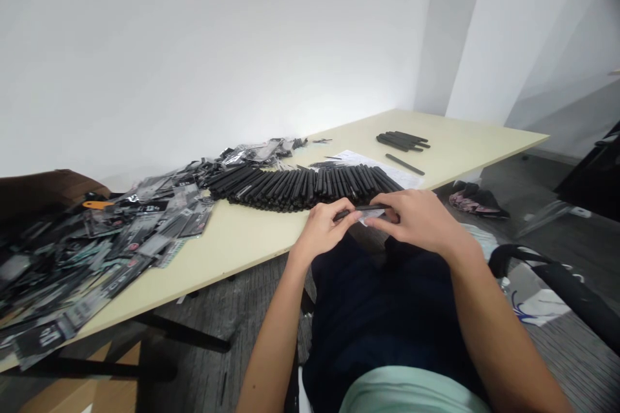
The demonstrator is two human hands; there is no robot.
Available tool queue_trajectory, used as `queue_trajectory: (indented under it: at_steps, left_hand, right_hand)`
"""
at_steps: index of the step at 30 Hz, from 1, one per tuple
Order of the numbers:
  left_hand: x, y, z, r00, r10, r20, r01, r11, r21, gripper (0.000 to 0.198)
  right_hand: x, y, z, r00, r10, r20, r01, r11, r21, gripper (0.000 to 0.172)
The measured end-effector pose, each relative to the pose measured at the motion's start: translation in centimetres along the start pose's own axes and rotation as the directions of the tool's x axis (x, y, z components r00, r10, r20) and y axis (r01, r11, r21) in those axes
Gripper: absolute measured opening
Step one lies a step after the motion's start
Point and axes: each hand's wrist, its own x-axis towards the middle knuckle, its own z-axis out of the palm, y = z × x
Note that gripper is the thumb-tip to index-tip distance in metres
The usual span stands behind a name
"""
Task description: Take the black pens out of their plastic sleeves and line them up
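Note:
My left hand (322,227) and my right hand (411,219) meet above the table's front edge, holding a slim black stick (361,209) crosswise between their fingers. A small clear plastic wrapper with a white part (371,215) lies under the stick, pinched by my right fingers. Just beyond my hands, a long row of similar black sticks (300,188) lies side by side on the pale table (252,248). Its near edge almost touches my left hand.
A heap of black and silver plastic packets (92,251) spreads over the table's left end, with an orange-handled tool (97,204) among them. Papers (372,168), a small bundle of sticks (402,141) and a lone stick (405,164) lie farther back. A black chair arm (547,274) is at right.

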Motion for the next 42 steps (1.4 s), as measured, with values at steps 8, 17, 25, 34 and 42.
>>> queue_trajectory:
  at_steps: [8,17,25,34,42]
  left_hand:
    - [-0.1,-0.1,0.2,1.000,-0.025,-0.010,0.024,0.998,-0.066,0.034]
    - [-0.1,0.0,0.0,1.000,0.003,0.019,-0.002,0.999,-0.049,0.026]
    - [-0.2,0.2,-0.1,0.998,0.008,0.056,-0.006,0.999,-0.037,0.027]
    - [-0.1,0.5,-0.4,0.991,0.044,0.129,-0.050,0.998,0.040,0.040]
    - [-0.2,0.4,-1.0,0.990,0.055,0.130,-0.047,0.997,-0.061,0.046]
  right_hand:
    - [-0.3,0.5,-0.2,0.998,-0.044,0.038,0.040,0.993,0.111,0.027]
    - [-0.1,0.4,0.2,0.996,-0.082,0.022,0.077,0.980,0.184,0.026]
    - [0.0,0.3,0.8,0.987,-0.158,-0.014,0.158,0.980,0.124,0.027]
    - [-0.7,1.3,-0.7,0.993,-0.105,0.056,0.087,0.961,0.263,0.028]
    - [-0.1,0.6,0.0,0.989,-0.147,-0.031,0.150,0.959,0.240,0.023]
